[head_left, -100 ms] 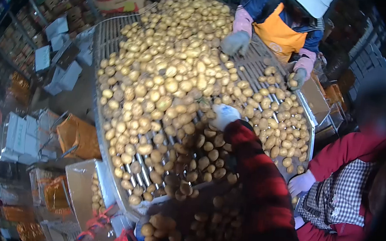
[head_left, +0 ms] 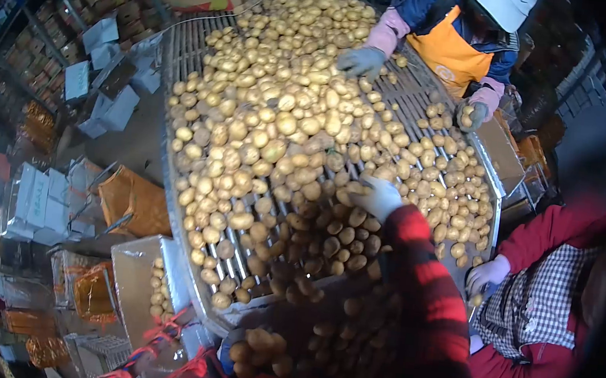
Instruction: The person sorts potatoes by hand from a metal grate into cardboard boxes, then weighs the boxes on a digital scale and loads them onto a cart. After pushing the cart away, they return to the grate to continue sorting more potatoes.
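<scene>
**spud_watch:** Where are they at with sorting this load? The roller grading table [head_left: 184,58] looks pretty packed.

**gridline:** Nowhere near cleared, I'd say. The potatoes [head_left: 273,119] cover most of the table, thickest at the far and middle part, thinner down the right side where you can see bare rollers. A cardboard box [head_left: 139,275] at the near left has only a few potatoes in it, so by my reckoning most of the picking is left.

**spud_watch:** And the wearer's hands?

**gridline:** The right hand [head_left: 378,197], white glove and red plaid sleeve, is out over the middle of the pile, resting on the potatoes. The grip is loosely curled over one or two, but I can't tell if it has actually closed on any. The left hand I can't find at all.

**spud_watch:** Others working too?

**gridline:** Yes. A person in an orange apron [head_left: 446,53] at the far end has one grey-gloved hand [head_left: 361,61] on the heap. Someone in a red sleeve [head_left: 542,236] stands at the right edge, their pale glove [head_left: 487,273] holding by the table's rim.
</scene>
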